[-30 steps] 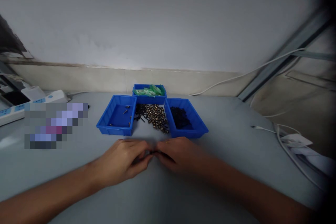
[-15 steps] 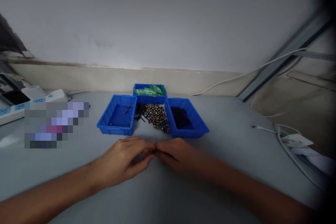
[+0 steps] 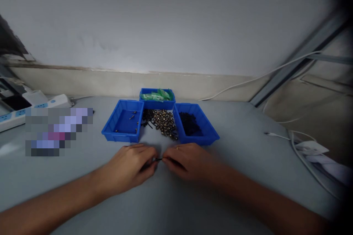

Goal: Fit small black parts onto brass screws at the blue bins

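My left hand (image 3: 134, 164) and my right hand (image 3: 185, 161) face each other just in front of the blue bins, fingertips pinched. Between them runs a thin dark screw-like piece (image 3: 159, 159), one end at each hand's fingertips; its ends are hidden. Beyond the hands lies a pile of brassy metal fittings (image 3: 164, 122), with black screw-like pieces (image 3: 148, 116) at its left. The left blue bin (image 3: 122, 138) contains several small metal pieces (image 3: 132, 116). In the right blue bin (image 3: 202, 141) is a heap of small black parts (image 3: 189, 123), too fine to make out.
A third blue bin (image 3: 157, 105) with green plastic bags (image 3: 160, 95) stands at the back by the wall. At left are a white power strip (image 3: 41, 108) and a pixelated object (image 3: 59, 132). White cables (image 3: 306, 165) lie at right near a metal frame post (image 3: 278, 75).
My left hand has drawn slightly left, away from the right, and the dark piece now shows in the gap between the fingertips. Bins and pile have not moved.
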Action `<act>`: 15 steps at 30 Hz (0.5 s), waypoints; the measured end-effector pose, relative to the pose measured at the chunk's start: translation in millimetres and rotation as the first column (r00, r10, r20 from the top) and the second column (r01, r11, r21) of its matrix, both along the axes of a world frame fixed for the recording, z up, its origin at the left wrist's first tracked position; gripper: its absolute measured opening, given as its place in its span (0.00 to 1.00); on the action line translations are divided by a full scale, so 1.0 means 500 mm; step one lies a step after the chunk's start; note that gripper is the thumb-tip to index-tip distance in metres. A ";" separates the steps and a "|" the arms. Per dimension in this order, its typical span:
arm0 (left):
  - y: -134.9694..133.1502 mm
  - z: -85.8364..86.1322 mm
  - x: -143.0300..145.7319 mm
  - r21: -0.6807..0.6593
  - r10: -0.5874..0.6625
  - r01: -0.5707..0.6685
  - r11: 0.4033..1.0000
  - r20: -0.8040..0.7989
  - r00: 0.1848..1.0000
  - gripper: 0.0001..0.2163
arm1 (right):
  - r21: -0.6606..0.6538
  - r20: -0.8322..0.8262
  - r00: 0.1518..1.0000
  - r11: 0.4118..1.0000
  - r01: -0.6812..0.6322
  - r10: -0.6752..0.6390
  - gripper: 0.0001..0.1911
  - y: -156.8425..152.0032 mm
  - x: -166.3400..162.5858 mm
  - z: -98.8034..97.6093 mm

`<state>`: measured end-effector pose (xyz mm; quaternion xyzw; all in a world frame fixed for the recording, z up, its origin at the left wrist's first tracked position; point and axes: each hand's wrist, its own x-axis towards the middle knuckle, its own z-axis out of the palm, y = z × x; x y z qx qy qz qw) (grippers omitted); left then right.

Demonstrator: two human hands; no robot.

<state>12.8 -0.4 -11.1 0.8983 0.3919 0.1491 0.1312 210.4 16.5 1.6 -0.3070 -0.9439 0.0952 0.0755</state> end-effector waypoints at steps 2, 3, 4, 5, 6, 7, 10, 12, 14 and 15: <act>-0.003 0.002 0.002 0.006 -0.044 0.044 0.999 -0.013 0.999 0.05 | 0.036 0.011 1.000 0.999 -0.023 0.023 0.11 -0.004 -0.002 0.003; -0.004 0.003 0.002 0.006 -0.062 0.063 0.998 -0.016 0.998 0.05 | 0.047 0.021 0.999 0.999 -0.026 0.025 0.12 -0.006 -0.003 0.003; -0.005 0.004 0.003 0.006 -0.069 0.069 0.998 -0.019 0.997 0.05 | 0.053 0.033 0.999 0.998 -0.025 0.023 0.12 -0.006 -0.003 0.002; -0.006 0.005 0.003 0.006 -0.063 0.064 0.998 -0.020 0.998 0.05 | 0.060 0.039 0.999 0.998 -0.023 0.021 0.13 -0.006 -0.003 0.001; -0.006 0.005 0.003 0.006 -0.046 0.046 0.999 -0.020 0.999 0.05 | 0.069 0.034 0.999 0.998 -0.013 0.011 0.13 -0.005 -0.002 -0.001; -0.005 0.004 0.002 0.005 -0.024 0.024 1.000 -0.019 1.000 0.05 | 0.076 0.022 1.000 0.997 0.002 -0.003 0.12 -0.004 -0.001 -0.003; -0.002 0.001 0.001 0.005 0.023 -0.023 1.000 -0.011 1.000 0.05 | 0.099 -0.050 0.998 0.994 0.037 -0.032 0.10 0.000 0.004 -0.006; 0.000 0.000 0.000 0.005 0.019 -0.019 1.000 -0.008 1.000 0.05 | 0.118 -0.066 0.998 0.993 -0.002 0.010 0.10 -0.002 0.004 -0.006; 0.000 -0.001 0.000 0.003 0.000 0.000 1.000 -0.009 1.000 0.05 | 0.159 -0.029 0.997 0.985 -0.072 0.078 0.08 -0.006 0.002 -0.007; 0.000 -0.001 0.000 0.003 -0.010 0.010 1.000 -0.011 1.000 0.04 | 0.179 0.006 0.994 0.978 -0.104 0.105 0.08 -0.009 0.000 -0.008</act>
